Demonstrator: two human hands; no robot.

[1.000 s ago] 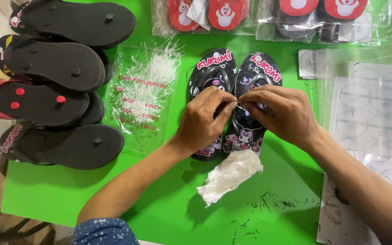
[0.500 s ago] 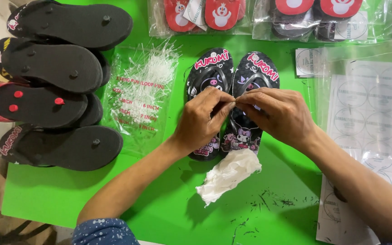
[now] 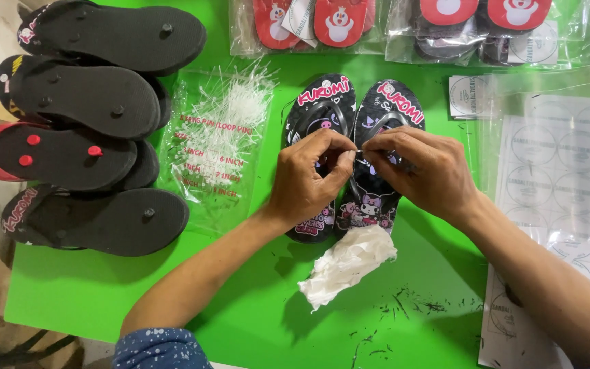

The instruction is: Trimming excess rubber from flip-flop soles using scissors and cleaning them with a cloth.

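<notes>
Two black flip-flops with pink lettering and cartoon prints lie side by side on the green table (image 3: 90,294): the left flip-flop (image 3: 319,113) and the right flip-flop (image 3: 394,109). My left hand (image 3: 308,179) and my right hand (image 3: 421,171) meet over their straps. Between the fingertips of both hands is a thin clear plastic loop pin (image 3: 358,152), pinched from each side. The middle of both flip-flops is hidden under my hands.
A clear bag of plastic loop pins (image 3: 216,137) lies left of the pair. A stack of black and red flip-flops (image 3: 83,137) lies sole-up at far left. A crumpled white cloth (image 3: 349,263) rests below the pair. Bagged red flip-flops (image 3: 315,24) sit at the top, sticker sheets (image 3: 558,171) on the right.
The view has drifted slightly. My fingertips have shifted a little around the pin over the straps; the flip-flops have stayed put.
</notes>
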